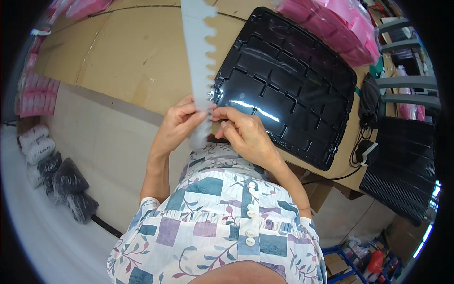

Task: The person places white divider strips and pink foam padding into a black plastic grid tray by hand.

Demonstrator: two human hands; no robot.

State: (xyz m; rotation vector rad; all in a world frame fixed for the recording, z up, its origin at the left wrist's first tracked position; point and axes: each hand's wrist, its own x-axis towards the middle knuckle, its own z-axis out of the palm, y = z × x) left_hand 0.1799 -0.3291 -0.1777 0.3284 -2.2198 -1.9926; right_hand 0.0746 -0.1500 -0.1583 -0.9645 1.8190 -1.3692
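A long pale strip with a row of rounded notches along its right side stands up in front of me. Its lower end is pinched between the thumb and fingers of my left hand. My right hand is curled, its fingertips at the notched edge close to the left thumb. What the right fingers pinch there is too small to make out. Just beyond the right hand lies a shiny black plastic tray with moulded ridges dividing it into compartments.
Brown cardboard covers the table. Pink plastic-wrapped bundles sit behind the tray. To the right are a black pouch, a cable with a plug adapter and a ribbed black sheet. Dark bags lie low at the left.
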